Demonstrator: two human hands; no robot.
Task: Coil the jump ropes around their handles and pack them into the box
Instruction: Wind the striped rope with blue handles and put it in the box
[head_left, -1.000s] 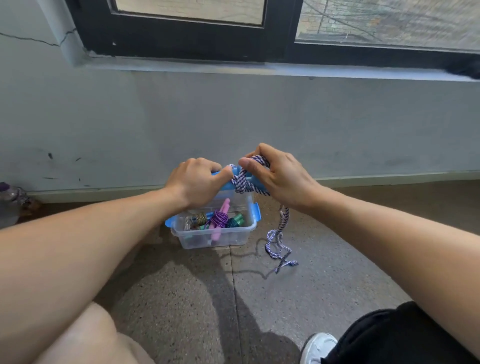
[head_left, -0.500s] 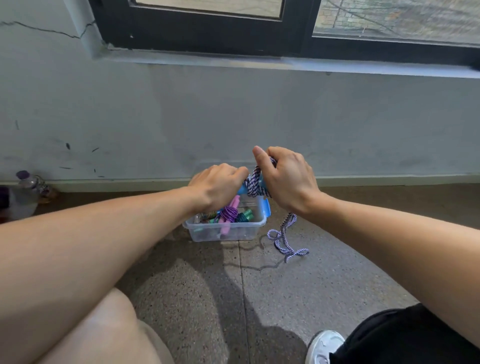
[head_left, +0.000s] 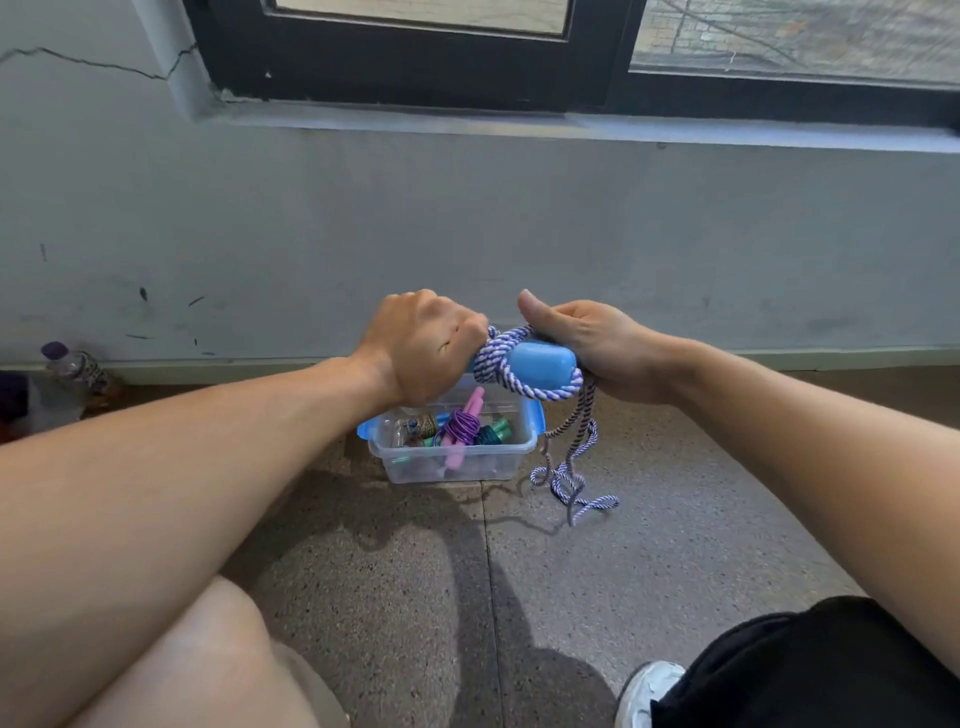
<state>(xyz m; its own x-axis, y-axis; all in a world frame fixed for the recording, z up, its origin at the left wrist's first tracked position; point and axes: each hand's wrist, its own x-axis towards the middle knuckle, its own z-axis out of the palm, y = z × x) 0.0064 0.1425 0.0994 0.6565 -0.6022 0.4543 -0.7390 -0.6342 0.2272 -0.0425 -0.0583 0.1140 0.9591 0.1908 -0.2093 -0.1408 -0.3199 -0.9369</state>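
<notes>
Above the box (head_left: 452, 464) on the floor (head_left: 649, 561), both hands grip the blue handle (head_left: 540, 365): left hand (head_left: 423, 348) curled round it, right hand (head_left: 592, 345) pinching the coiled rope (head_left: 501, 361).

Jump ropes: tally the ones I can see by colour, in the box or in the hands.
Purple-and-white braided, blue handles, in the hands: 1
Purple with pink handles, in the box: 1
Teal-green, in box: 1
Olive-gold, in box: 1
Total: 4
</notes>
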